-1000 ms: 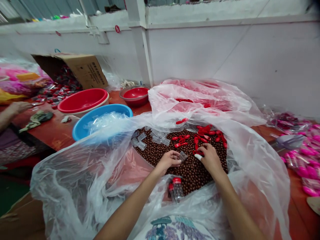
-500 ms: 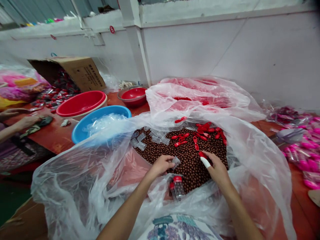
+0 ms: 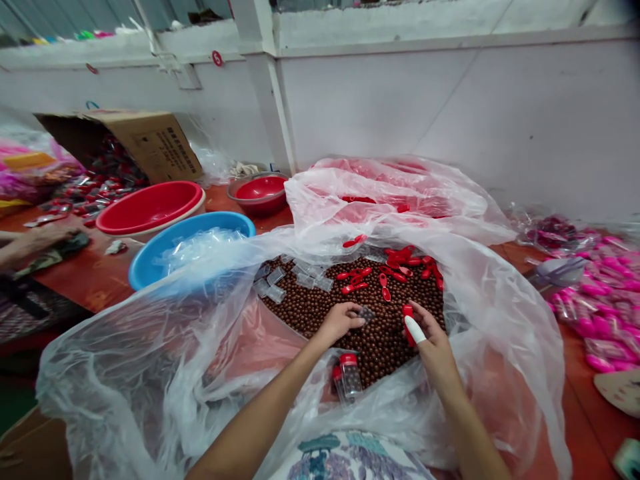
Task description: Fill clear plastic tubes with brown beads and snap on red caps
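Observation:
My left hand (image 3: pixel 341 323) pinches a small clear container (image 3: pixel 367 314) just over the brown balls (image 3: pixel 300 308), which lie in a large clear plastic bag (image 3: pixel 165 353). In my right hand (image 3: pixel 434 339) is a red plastic piece (image 3: pixel 408 325), held upright; a white wrap covers one finger. Red scoops (image 3: pixel 354 279) and several clear containers (image 3: pixel 313 275) lie on the balls. A filled container with a red lid (image 3: pixel 351 377) rests at the near edge of the balls, beside another red lid.
A blue basin (image 3: pixel 143 260) of clear pieces, a red basin (image 3: pixel 150 207) and a smaller red bowl (image 3: pixel 261 187) stand at the left. Behind them is an open carton (image 3: pixel 145 143). Another person's hand (image 3: pixel 37 241) shows far left. Pink packets (image 3: pixel 600 293) lie at the right.
The view has shifted slightly right. My left hand has moved the container toward my right hand, and some balls now show in it. The red piece has turned more upright.

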A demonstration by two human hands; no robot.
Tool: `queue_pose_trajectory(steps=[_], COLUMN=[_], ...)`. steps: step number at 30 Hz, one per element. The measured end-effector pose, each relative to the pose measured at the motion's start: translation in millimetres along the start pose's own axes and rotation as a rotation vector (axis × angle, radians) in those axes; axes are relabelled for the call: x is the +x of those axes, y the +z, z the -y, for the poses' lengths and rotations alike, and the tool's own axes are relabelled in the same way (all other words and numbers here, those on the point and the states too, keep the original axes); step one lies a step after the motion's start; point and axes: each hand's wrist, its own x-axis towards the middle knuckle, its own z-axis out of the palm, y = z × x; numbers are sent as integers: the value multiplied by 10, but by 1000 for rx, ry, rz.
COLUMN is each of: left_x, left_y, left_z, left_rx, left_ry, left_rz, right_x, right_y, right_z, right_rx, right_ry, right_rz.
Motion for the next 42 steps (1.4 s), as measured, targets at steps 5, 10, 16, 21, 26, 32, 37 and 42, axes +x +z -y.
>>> queue_pose_trajectory(steps=[5, 10, 16, 21, 26, 32, 37, 42], left_x=[-74, -217, -503, -697, -760, -747, -804, -836], left_y=[25, -18, -89, -64, -24, 28, 72, 82], left_z=[-43, -193, -350, -453, -541, -563, -580, -537], left_rx=[-85, -219, -524, -604, -620, -638, -684, -703], left_ry=[32, 30, -35, 22, 82, 52, 1, -2], left_rz=[-2, 37, 188, 178, 148, 135, 113, 139], right_x=[-53, -81, -72, -82, -83, -75, -70, -97], right_y=[8, 39, 73, 82, 74, 125, 164, 192], right_z=[108, 145, 103, 75, 98, 181, 210, 309], right_rx=[97, 192, 216, 210, 185, 189, 220, 181], right_ry=[128, 174, 188, 218, 196, 101, 82, 45], right_rz=[24, 69, 152, 168, 177, 176, 168, 204])
